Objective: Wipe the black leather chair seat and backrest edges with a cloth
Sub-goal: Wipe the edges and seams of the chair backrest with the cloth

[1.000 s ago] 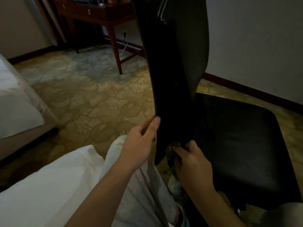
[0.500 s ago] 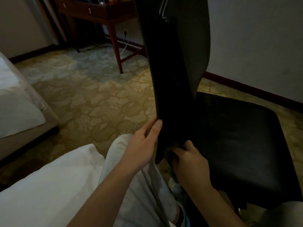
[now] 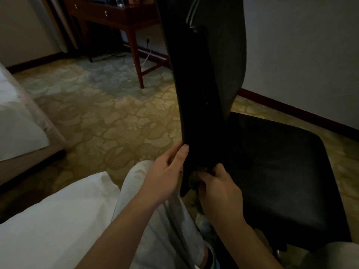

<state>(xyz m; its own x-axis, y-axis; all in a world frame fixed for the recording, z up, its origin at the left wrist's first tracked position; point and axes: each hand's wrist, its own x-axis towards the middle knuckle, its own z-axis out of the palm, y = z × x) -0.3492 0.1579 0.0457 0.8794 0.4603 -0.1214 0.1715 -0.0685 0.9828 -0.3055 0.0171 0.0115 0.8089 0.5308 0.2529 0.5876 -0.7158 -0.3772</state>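
The black leather chair stands in front of me, its tall backrest [image 3: 202, 78] seen edge-on and its seat [image 3: 281, 171] stretching to the right. My left hand [image 3: 165, 175] holds the backrest's lower left edge, thumb laid up along it. My right hand [image 3: 219, 189] sits at the bottom of the backrest, fingers curled round a small dark cloth [image 3: 196, 177] pressed against the edge. Most of the cloth is hidden in the fist and by shadow.
A wooden desk [image 3: 120, 18] with a drawer stands at the back, a cable trailing by its leg. A bed [image 3: 21, 133] lies at the left and a white pillow [image 3: 58, 220] near my legs. Patterned carpet [image 3: 108, 117] covers the floor; a wall runs behind the chair.
My right hand has slipped slightly up and in along the backrest's bottom edge with the cloth. My left hand has shifted slightly lower on the left edge.
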